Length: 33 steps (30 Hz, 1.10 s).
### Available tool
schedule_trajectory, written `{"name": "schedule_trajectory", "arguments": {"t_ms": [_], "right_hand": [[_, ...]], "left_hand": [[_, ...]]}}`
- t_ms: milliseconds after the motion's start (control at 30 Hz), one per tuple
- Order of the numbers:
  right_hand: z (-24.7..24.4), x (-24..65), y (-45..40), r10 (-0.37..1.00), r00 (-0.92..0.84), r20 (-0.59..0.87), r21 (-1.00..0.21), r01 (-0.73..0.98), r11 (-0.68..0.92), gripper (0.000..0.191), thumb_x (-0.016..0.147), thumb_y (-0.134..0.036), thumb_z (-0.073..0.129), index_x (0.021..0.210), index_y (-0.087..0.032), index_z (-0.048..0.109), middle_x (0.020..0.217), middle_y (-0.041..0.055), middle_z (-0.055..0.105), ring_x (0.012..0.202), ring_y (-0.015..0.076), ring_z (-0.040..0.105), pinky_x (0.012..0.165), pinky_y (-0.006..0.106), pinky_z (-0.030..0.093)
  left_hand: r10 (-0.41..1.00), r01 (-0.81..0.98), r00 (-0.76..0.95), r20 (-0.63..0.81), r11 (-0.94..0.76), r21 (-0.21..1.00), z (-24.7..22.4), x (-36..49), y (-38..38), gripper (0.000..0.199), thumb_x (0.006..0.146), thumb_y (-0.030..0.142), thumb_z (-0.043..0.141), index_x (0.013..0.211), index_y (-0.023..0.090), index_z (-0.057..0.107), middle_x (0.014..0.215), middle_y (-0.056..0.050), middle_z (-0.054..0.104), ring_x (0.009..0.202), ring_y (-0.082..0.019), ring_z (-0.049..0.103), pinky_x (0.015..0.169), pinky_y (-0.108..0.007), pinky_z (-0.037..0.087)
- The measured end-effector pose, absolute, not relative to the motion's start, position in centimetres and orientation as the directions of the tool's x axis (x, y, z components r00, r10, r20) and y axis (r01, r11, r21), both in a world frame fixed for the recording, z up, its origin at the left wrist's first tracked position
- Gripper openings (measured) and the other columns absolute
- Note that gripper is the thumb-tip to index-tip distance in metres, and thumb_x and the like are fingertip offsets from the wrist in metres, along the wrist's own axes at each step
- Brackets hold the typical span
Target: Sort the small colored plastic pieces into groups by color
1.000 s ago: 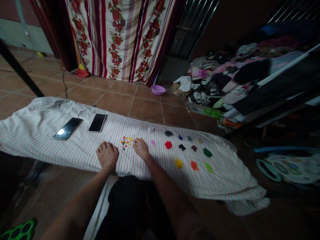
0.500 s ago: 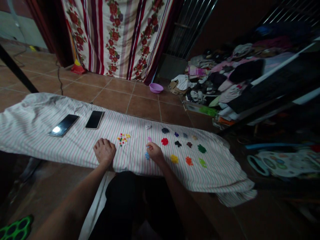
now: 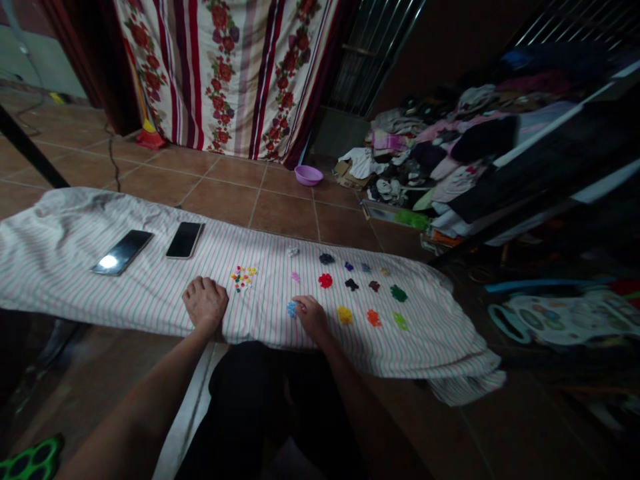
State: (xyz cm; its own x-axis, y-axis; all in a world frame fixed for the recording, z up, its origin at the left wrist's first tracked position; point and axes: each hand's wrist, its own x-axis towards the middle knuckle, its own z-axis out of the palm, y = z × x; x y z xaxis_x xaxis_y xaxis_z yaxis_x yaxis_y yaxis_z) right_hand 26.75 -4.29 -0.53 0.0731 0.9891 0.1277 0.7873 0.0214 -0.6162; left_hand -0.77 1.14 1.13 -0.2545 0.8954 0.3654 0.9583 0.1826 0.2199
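My left hand point(image 3: 205, 304) lies palm down on the striped cloth point(image 3: 165, 300), fingers slightly apart and holding nothing I can see. Just right of it is a mixed pile of small red, yellow, white and green pieces point(image 3: 243, 278). My right hand point(image 3: 312, 315) is at the small light blue pile point(image 3: 291, 309), thumb and fingertips pressed together. Whether a piece is between those fingertips is too small to tell. Beyond that hand lie a pink pile point(image 3: 295, 277) and a red pile point(image 3: 325, 281); a yellow pile point(image 3: 345, 315) is to its right.
Further right are orange point(image 3: 373, 318), lime point(image 3: 400, 321), dark green point(image 3: 399, 293) and black point(image 3: 351, 285) piles. Two phones, one silvery point(image 3: 123, 253) and one dark-screened point(image 3: 185, 240), lie left on the cloth. A purple basin point(image 3: 309, 175) stands on the tiled floor.
My right hand has drawn slightly back toward me, from between the pink and blue piles to the blue one. The left hand stays in place; the view has shifted slightly.
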Motion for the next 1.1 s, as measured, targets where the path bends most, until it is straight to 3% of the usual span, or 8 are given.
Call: {"name": "schedule_trajectory", "arguments": {"t_ms": [267,533,1100], "right_hand": [[-0.6,26.8,-4.8,0.987,0.062,0.151,-0.603,0.797,0.042,0.031,0.082,-0.011,0.049,0.105,-0.016,0.068,0.105,0.0106,0.066,0.095,0.0191,0.062,0.083,0.029,0.051],[-0.5,27.0,-4.8,0.985,0.061,0.164,-0.602,0.797,0.051,0.027,0.081,-0.013,0.048,0.097,-0.019,0.069,0.099,0.0073,0.066,0.089,0.0172,0.062,0.081,0.028,0.051],[-0.7,24.3,-1.3,0.94,-0.106,0.325,-0.489,0.832,0.263,0.023,0.082,-0.013,0.049,0.086,-0.019,0.07,0.088,0.0055,0.07,0.088,0.0188,0.061,0.087,0.033,0.046]], "left_hand": [[0.888,0.961,-0.253,0.384,0.186,0.203,0.9,-0.7,1.2,0.032,0.086,0.031,0.035,0.094,0.011,0.059,0.099,-0.014,0.057,0.1,-0.028,0.048,0.085,-0.04,0.032],[0.889,0.963,-0.247,0.385,0.18,0.202,0.4,-0.9,1.4,0.031,0.087,0.031,0.035,0.095,0.011,0.058,0.1,-0.015,0.057,0.1,-0.028,0.048,0.086,-0.041,0.031],[0.881,0.965,-0.246,0.403,0.184,0.187,0.6,-0.8,1.4,0.027,0.087,0.029,0.037,0.092,0.012,0.058,0.098,-0.013,0.057,0.098,-0.027,0.048,0.084,-0.04,0.031]]}}
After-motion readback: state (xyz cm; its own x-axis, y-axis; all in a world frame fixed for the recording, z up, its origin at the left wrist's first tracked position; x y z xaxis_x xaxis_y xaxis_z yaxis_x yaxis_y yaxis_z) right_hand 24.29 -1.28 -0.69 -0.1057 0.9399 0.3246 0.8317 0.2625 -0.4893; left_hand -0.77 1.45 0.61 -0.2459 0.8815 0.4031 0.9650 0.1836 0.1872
